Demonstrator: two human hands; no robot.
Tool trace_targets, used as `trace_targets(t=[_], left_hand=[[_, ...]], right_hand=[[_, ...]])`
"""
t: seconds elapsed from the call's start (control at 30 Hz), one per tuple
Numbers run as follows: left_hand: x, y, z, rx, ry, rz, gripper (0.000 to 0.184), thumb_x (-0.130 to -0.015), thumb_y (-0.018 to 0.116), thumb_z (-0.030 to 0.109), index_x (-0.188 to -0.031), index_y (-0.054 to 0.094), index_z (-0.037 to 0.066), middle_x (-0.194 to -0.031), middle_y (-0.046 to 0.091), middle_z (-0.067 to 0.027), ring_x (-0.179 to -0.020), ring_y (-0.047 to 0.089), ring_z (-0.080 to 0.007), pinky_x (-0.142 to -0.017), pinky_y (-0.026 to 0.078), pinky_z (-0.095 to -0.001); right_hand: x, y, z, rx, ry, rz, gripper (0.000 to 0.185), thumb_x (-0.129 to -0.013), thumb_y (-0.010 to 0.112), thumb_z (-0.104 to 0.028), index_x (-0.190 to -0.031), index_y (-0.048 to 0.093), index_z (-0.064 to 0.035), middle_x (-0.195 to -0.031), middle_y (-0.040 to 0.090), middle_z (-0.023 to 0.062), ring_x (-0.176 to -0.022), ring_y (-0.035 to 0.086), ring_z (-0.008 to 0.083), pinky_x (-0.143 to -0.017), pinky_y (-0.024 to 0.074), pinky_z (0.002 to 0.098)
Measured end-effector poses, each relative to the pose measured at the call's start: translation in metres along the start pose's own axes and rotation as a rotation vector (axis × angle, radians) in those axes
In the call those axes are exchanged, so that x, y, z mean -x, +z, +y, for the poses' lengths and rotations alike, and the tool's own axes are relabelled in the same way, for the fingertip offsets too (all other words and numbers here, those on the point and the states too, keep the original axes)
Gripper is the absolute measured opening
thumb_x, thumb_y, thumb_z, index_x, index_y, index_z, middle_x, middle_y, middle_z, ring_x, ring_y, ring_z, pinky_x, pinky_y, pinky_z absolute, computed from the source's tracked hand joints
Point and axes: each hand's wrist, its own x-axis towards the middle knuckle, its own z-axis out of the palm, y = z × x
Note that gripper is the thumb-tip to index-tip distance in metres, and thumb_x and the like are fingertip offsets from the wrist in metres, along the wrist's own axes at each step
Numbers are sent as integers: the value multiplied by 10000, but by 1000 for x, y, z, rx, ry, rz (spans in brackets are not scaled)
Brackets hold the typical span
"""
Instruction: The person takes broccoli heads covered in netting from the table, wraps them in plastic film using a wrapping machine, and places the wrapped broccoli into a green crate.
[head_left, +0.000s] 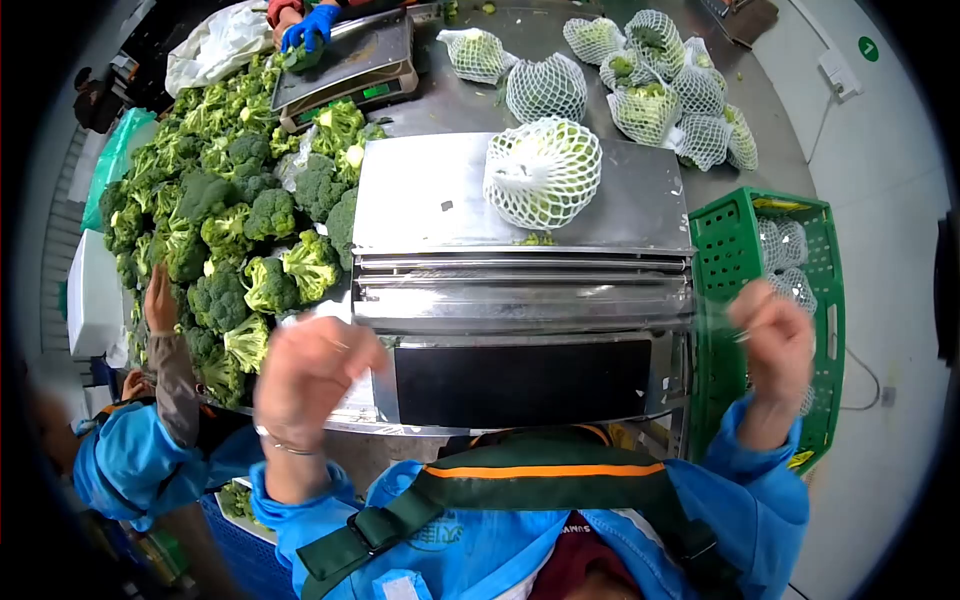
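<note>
My left hand [315, 370], slightly blurred, is raised left of the wrapping machine with fingers closed on the edge of clear film. On the machine's right side my right hand [775, 335] pinches the film's other end. The clear film [540, 308] stretches between them over the metal rollers, hard to make out in places. Behind the rollers, a broccoli head in white foam netting [543, 173] lies on the machine's steel top [420, 200]. A black panel [525, 383] is in front of the rollers.
Loose broccoli [220, 225] is piled at the left, beside a co-worker's hand [158, 300]. Blue-gloved hands [312, 28] work near a scale [350, 60]. Several netted heads [650, 110] lie at the back right. A green crate [725, 240] with wrapped heads stands at the right.
</note>
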Motion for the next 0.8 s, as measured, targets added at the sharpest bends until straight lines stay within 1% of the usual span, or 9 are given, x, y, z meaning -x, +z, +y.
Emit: trace_targets(t=[0.17,0.3,0.33,0.4,0.47,0.63,0.73,0.77,0.8], left_hand=[[-157,-16,29,-272,454,106,324,-910,393,223,-610,422,105,-688,552,-67,-941,591,-230,-938,423,-400],[-246,-84,-53,-1581,740,-234,275,-772,533,-7,-1042,569,33,-1013,615,-114,-901,583,-274,-843,444,-324],[-247,-89,-68,-1346,650,-435,482,-705,466,-105,-1155,522,57,-1117,574,-121,-1088,516,-272,-940,390,-361],[-227,-88,-93,-1471,279,-588,824,-623,476,-139,-1379,244,95,-1386,308,-167,-1289,301,-281,-1073,208,-423],[-221,-78,-116,-1269,350,-561,867,-625,651,-16,-1376,232,93,-1377,297,-199,-1281,292,-328,-1057,249,-413],[-222,-54,-109,-1078,299,-455,957,-549,807,225,-1329,288,32,-1297,387,-195,-1191,400,-339,-979,370,-395],[-179,-37,-103,-1028,201,-520,925,-542,815,342,-1272,355,10,-1186,491,-183,-1069,515,-323,-914,435,-387],[-160,-27,-103,-962,151,-511,910,-543,813,396,-1246,384,8,-1139,528,-176,-1015,555,-315,-887,457,-387],[-140,-18,-100,-978,170,-528,898,-548,808,418,-1231,393,9,-1122,542,-172,-998,568,-309,-878,464,-382]], right_hand=[[-175,-29,8,-250,-341,88,197,-861,561,-164,-958,577,7,-848,557,44,-735,527,122,-730,423,254],[-256,-45,140,1059,-201,-64,261,-845,559,-178,-1062,585,-35,-997,598,112,-825,575,247,-816,440,345],[-253,-54,175,1021,-592,-410,378,-814,579,-205,-1161,538,-58,-1120,554,146,-988,533,303,-890,412,373],[-209,-4,166,878,-486,-428,513,-812,567,-219,-1280,420,-69,-1252,468,138,-1123,462,294,-983,352,373],[-196,28,190,195,6,-517,535,-841,525,-296,-1309,383,-80,-1314,420,120,-1164,435,280,-1016,319,392],[-187,42,188,-414,591,-493,614,-847,451,-493,-1310,378,-98,-1340,397,107,-1204,398,285,-1024,294,463],[-138,32,158,-75,487,-460,760,-742,623,-465,-1312,344,-46,-1288,439,144,-1185,422,293,-1014,318,428],[-118,20,148,709,-83,-548,873,-659,733,-427,-1310,323,-14,-1266,448,165,-1174,435,298,-1014,325,402],[-96,21,141,564,5,-582,952,-582,788,-391,-1304,310,8,-1247,453,178,-1148,459,303,-1000,345,383]])
